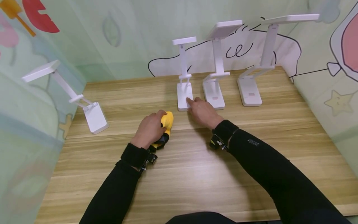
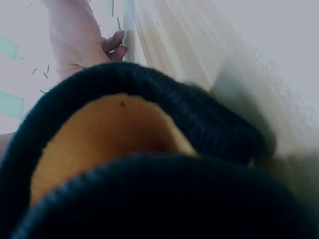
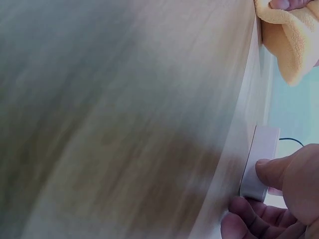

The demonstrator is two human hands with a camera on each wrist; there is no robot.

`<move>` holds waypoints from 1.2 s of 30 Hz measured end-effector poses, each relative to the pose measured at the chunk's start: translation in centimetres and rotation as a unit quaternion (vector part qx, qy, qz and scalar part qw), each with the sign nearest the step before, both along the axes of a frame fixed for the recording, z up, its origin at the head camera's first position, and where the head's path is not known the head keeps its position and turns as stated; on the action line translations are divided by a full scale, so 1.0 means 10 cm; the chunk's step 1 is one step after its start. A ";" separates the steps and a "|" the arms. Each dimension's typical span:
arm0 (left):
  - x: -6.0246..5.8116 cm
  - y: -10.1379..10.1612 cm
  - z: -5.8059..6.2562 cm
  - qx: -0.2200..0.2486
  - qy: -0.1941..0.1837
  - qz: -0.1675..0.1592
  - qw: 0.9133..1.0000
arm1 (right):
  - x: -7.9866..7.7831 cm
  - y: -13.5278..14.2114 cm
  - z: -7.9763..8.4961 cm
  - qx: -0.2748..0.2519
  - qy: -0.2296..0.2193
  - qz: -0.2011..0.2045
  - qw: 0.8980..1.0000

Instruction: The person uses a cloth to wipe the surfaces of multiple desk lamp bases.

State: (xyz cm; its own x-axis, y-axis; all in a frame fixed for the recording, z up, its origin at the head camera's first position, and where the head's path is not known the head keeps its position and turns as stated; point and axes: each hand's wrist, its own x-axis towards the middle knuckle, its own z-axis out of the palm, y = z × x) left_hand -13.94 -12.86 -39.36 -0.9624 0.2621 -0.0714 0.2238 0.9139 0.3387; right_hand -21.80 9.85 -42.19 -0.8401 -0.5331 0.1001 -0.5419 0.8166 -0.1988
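Note:
Three white desk lamps stand in a row at the back of the wooden table: the left one (image 1: 184,93), the middle one (image 1: 214,95) and the right one (image 1: 250,91). My right hand (image 1: 204,112) is at the left one's base (image 3: 259,162). Its thumb (image 3: 275,172) lies on the base, and its other fingers curl at the base's side. A fuzzy yellow cloth with dark parts (image 1: 167,121) is in my left hand's (image 1: 149,127) grip, low over the table. Up close in the left wrist view, the cloth (image 2: 109,129) hides most of that hand.
A fourth white desk lamp (image 1: 95,118) stands apart at the table's left side. Printed fabric walls (image 1: 126,37) rise at the back and both sides. The lamp heads reach high above their bases.

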 end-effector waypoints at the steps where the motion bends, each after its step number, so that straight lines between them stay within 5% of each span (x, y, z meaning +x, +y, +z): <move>1: 0.00 0.00 0.00 0.001 0.000 0.000 1.000 | 0.00 -0.01 0.00 0.002 -0.001 -0.004 1.000; 20: 0.02 0.00 -0.05 0.027 0.012 0.024 0.999 | 0.13 0.07 -0.08 -0.057 0.001 -0.037 0.998; 27: 0.08 0.10 -0.01 0.085 -0.056 0.047 0.994 | 0.32 0.22 -0.06 -0.106 -0.034 -0.059 0.992; 32: 0.11 0.21 0.05 0.189 -0.099 0.052 0.976 | 0.43 0.27 -0.05 -0.161 -0.067 -0.086 0.981; 36: 0.11 0.26 0.06 0.318 -0.112 0.075 0.938 | 0.54 0.26 -0.02 -0.260 -0.126 -0.115 0.950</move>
State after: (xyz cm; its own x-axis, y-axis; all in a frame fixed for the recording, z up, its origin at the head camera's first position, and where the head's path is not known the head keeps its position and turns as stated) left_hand -12.85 -10.21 -38.81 -0.9714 0.1832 -0.1514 -0.0333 0.5258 0.8499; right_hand -16.40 12.46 -42.43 -0.9608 -0.2651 0.0807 -0.2425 0.6637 -0.7076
